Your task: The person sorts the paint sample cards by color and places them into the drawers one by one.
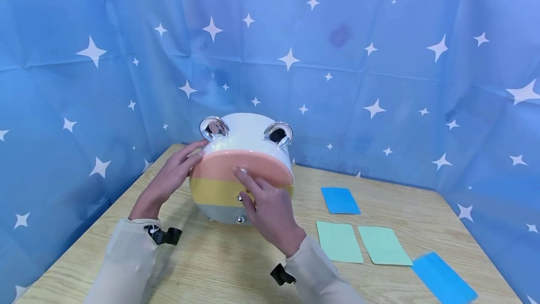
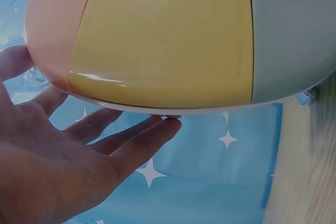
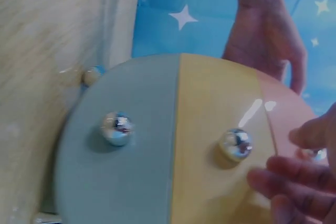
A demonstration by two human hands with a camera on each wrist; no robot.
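Note:
A round-fronted drawer box (image 1: 249,130) with silver ring-shaped ears stands on the table. Its front has a pink drawer (image 1: 219,163), a yellow drawer (image 2: 168,40) and a grey-green drawer (image 3: 126,182), each with a round silver knob. My left hand (image 1: 170,175) rests against the box's left side, fingers stretched along it and thumb by the pink edge. My right hand (image 1: 272,208) is at the front, its fingers on both sides of the pink drawer's knob (image 3: 319,155). That knob is partly hidden by them. The pink front looks flush with the others.
To the right of the box lie two blue paper squares, a far one (image 1: 341,201) and a near one (image 1: 445,278), with two pale green ones (image 1: 339,242) between them. A blue star-patterned curtain (image 1: 337,83) hangs behind the wooden table (image 1: 228,266).

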